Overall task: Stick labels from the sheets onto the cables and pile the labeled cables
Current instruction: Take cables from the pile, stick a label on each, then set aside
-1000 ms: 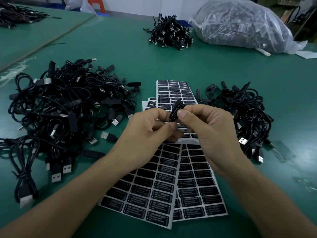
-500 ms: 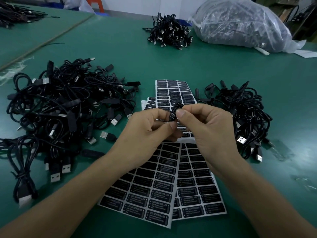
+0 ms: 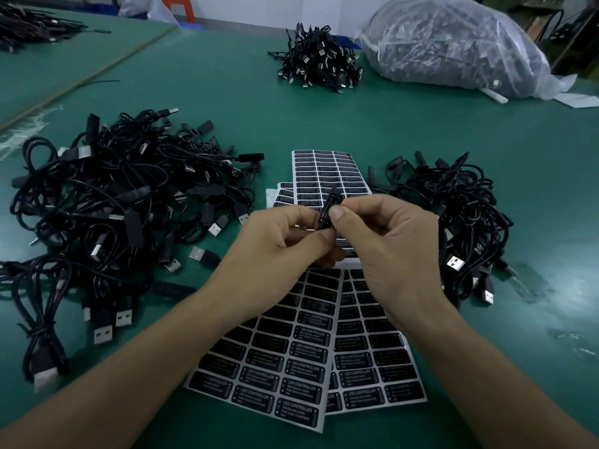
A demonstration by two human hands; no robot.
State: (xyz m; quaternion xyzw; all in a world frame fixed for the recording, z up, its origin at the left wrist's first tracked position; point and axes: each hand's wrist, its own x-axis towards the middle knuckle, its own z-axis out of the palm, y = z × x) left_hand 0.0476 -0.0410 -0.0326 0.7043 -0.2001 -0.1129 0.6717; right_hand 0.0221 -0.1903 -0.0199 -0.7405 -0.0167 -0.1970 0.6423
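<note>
A green mat (image 3: 421,131) is covering the wide table, reaching back to a white wall (image 3: 243,8) where an orange stool (image 3: 177,6) is standing. At the far right a clear plastic bag (image 3: 453,43) is bulging with dark, indistinct contents. Label sheets (image 3: 275,367) are lying fanned at the near centre, with a big cable pile (image 3: 113,205) on their left, a smaller pile (image 3: 453,215) on their right and a third pile (image 3: 319,64) far back. Above the sheets, the left hand (image 3: 278,254) and right hand (image 3: 389,251) are both pinching a small black cable controller (image 3: 329,209), its printed label showing.
</note>
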